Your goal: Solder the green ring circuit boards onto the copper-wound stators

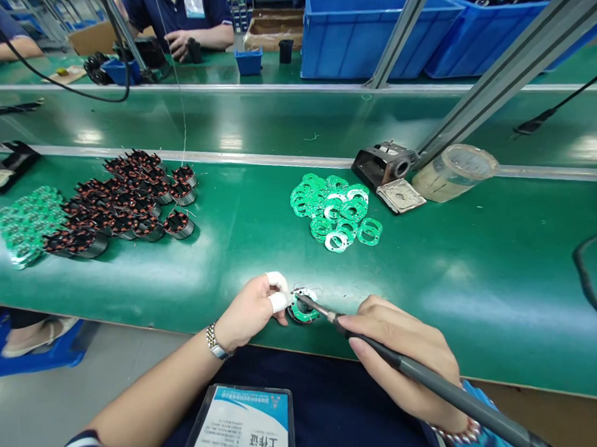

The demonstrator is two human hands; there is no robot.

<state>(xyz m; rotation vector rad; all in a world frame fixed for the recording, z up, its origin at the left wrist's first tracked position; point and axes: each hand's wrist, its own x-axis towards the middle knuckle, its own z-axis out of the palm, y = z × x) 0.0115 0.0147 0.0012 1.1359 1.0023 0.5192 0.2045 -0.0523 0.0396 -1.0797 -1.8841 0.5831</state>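
A motor stator with a green ring-shaped circuit board (300, 311) on top rests near the front edge of the green bench. My left hand (255, 307), with white covers on thumb and forefinger, is at its left rim. Those two fingertips are pinched together; what lies between them is too small to make out. Another left finger touches the stator's side. My right hand (408, 351) grips a soldering iron (385, 356) like a pen, its tip over the upper left of the board.
Wound stators (122, 199) crowd the left side beside a stack of green boards (31, 221). Loose ring boards (335, 205) lie ahead. A soldering iron stand (388, 172) and a cloudy plastic cup (454, 172) stand at right, near a slanting metal post (510, 59). Co-workers sit across.
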